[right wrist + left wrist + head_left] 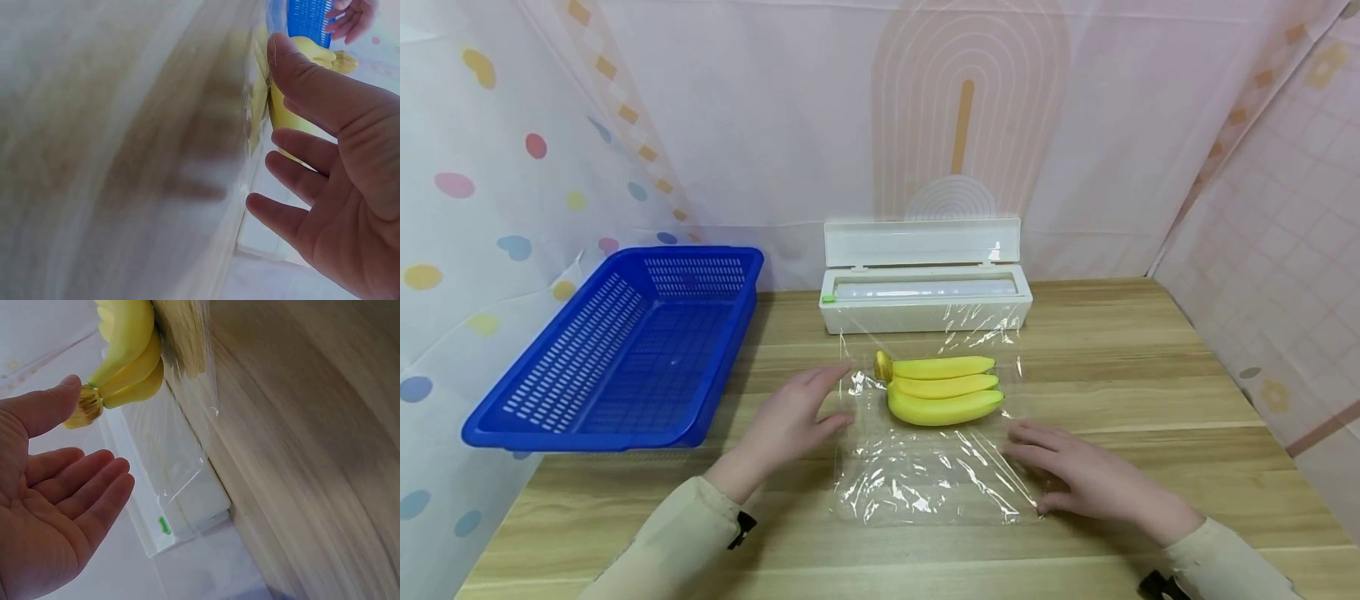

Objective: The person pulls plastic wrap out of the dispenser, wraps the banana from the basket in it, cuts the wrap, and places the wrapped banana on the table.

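A bunch of yellow bananas (943, 390) lies on a sheet of clear plastic wrap (917, 487), its brown-tipped stem toward the left. The wrap runs back over the front of a white wrap dispenser (925, 318), whose lid stands raised. At the sheet's left edge my left hand (790, 421) is held with fingers apart and nothing in its grasp; the left wrist view shows its bare palm (50, 512) near the stem. My right hand (1086, 475) is by the sheet's right edge, fingers loosely bent and spread, holding nothing, thumb tip close to the front right corner.
A blue plastic basket (700, 421) with slotted sides stands at the left of the wooden table (1150, 375). Patterned cloth (760, 108) hangs behind the table and along both sides. A small green piece (828, 298) sits at the dispenser's left end.
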Action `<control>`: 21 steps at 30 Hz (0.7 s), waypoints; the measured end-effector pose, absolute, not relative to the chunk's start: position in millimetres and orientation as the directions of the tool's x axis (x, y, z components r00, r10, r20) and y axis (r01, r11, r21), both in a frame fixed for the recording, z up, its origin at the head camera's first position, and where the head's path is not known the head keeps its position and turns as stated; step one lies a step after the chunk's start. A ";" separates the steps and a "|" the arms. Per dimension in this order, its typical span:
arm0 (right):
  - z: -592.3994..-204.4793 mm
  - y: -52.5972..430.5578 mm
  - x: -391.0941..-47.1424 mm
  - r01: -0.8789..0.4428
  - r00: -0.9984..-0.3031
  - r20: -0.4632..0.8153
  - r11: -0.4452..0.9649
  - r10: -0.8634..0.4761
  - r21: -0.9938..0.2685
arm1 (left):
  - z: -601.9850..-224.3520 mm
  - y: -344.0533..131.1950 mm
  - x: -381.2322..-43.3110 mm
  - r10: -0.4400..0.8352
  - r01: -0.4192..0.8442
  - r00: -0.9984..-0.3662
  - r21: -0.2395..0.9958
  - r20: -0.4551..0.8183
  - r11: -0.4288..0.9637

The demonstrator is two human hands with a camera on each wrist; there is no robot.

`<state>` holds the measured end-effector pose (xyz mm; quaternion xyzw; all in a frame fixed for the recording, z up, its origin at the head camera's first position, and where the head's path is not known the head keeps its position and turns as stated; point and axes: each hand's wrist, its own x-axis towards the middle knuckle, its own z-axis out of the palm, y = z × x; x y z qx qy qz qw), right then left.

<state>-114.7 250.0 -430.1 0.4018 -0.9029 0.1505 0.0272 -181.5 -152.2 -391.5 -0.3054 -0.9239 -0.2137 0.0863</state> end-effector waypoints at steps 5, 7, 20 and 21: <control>-430.2 254.6 -113.0 -0.746 -0.666 0.218 0.627 -0.714 -0.224 | -391.8 -159.0 -176.3 0.582 0.660 -0.749 0.279 0.317 0.697; -429.6 255.8 -112.4 -0.755 -0.656 0.239 0.620 -0.716 -0.213 | -391.9 -162.8 -173.7 0.619 0.699 -0.710 0.236 0.334 0.675; -429.2 260.5 -112.2 -0.803 -0.596 0.308 0.557 -0.742 -0.212 | -401.5 -179.1 -160.6 0.806 0.870 -0.491 0.149 0.331 0.469; -429.6 260.7 -112.3 -0.804 -0.595 0.307 0.554 -0.743 -0.217 | -402.7 -178.8 -159.5 0.815 0.875 -0.483 0.153 0.318 0.459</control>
